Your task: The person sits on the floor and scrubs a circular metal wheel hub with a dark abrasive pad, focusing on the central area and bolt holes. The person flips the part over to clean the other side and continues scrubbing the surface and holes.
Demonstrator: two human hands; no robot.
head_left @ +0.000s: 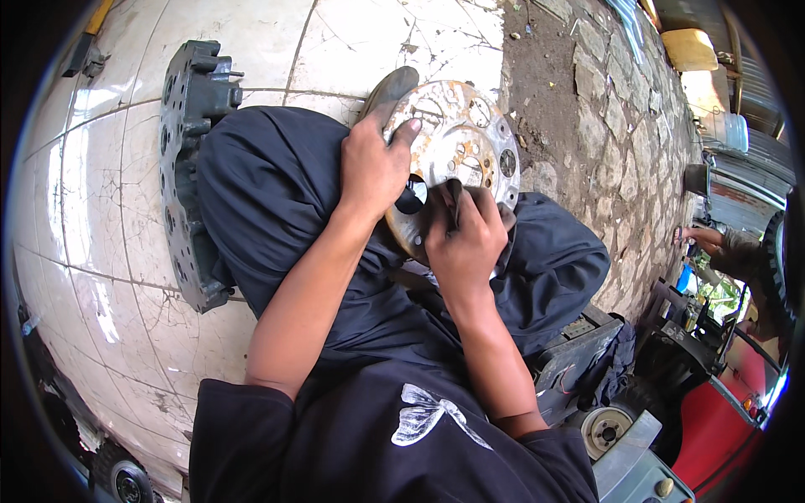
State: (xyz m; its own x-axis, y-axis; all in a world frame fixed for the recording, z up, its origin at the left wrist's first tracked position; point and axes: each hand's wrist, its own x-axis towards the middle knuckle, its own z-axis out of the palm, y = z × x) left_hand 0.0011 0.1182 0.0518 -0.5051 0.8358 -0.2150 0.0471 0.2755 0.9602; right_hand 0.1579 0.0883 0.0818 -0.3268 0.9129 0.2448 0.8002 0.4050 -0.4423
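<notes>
While a round metal plate (443, 149) is held up over the lap, between two bent knees in dark trousers (277, 184), both hands are busy on it. The left hand (376, 163) is closed around the plate's left edge, with the thumb lying flat on the front and the other fingers out of sight behind. The right hand (465, 239) is curled up tight and pinches a thin dark scrap (455, 191) against the lower part of the plate — I cannot tell what the scrap is made of. The plate is silver with brown rusty marks, and it has big and small round holes in it.

To the left, a big dark metal block (191, 159) full of holes stands on the shiny tile floor (109, 210), just beside the knee. A hammer (86, 42) with a yellow handle is at the top left, well apart from the hands. On the right side there is rough stone paving (625, 151). Farther over, another person (728, 247) reaches out an arm — near a red panel (713, 427) and a wheel (607, 432) with a pale middle.
</notes>
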